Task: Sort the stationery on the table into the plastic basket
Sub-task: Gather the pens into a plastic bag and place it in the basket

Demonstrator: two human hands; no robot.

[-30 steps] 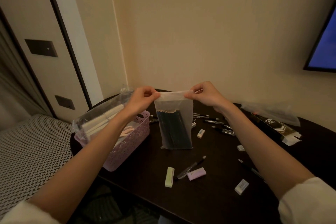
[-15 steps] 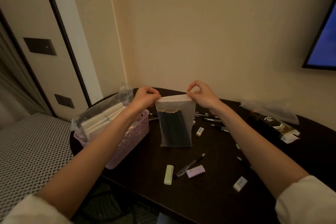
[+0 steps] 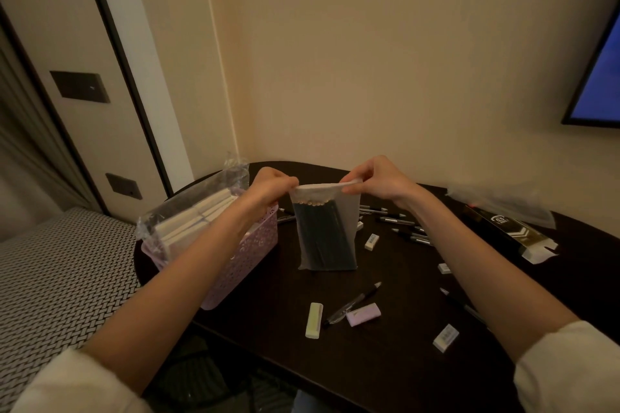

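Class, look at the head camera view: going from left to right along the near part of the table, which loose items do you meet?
Green eraser → black pen → pink eraser → white eraser.

- bag (image 3: 345,211): frosted, matt plastic film
- basket (image 3: 255,245): pink perforated plastic
- table (image 3: 275,329): dark, smooth, slight sheen
- wrapper (image 3: 188,211) in basket: clear glossy crinkled plastic
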